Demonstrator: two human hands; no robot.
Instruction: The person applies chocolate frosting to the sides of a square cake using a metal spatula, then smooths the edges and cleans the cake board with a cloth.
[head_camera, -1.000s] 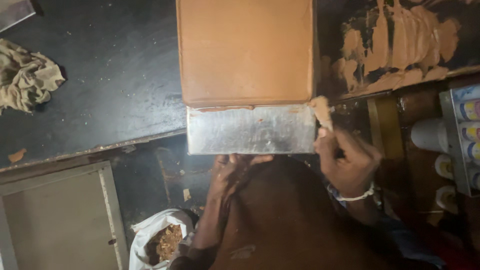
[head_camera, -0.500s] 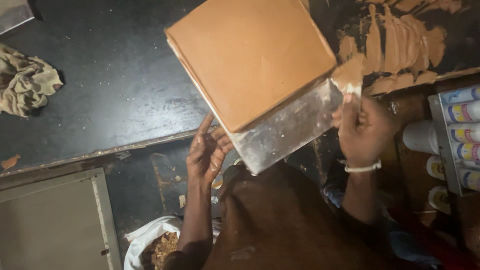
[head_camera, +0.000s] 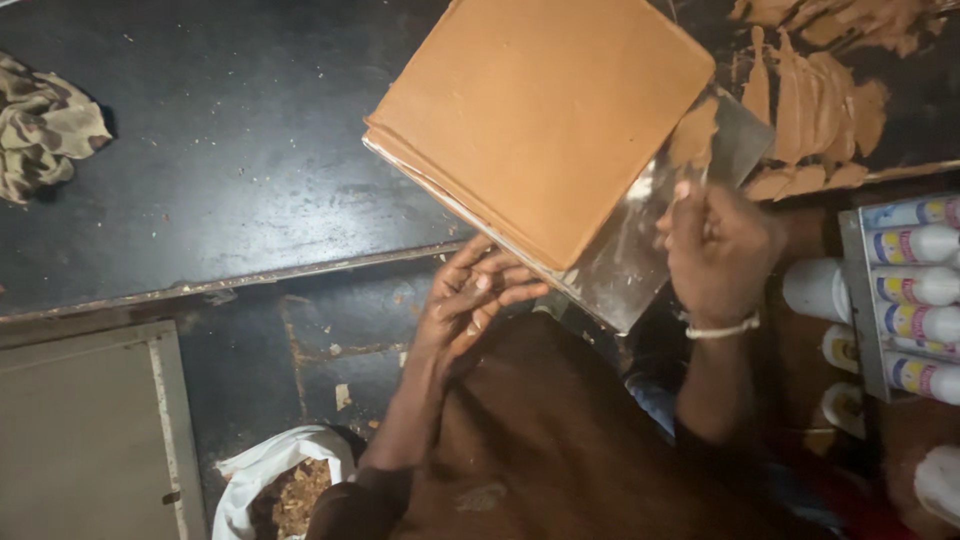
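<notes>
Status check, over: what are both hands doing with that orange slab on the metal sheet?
Left hand under slab's near edge. Right hand gripping metal sheet. Orange slab skewed, overhanging the dark bench.

Workshop (clay-smeared workbench (head_camera: 200, 180))

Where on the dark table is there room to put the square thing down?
The wide bare stretch of the dark table, between the crumpled cloth and the orange slab. Right of the slab, the clay smears crowd it.
</notes>
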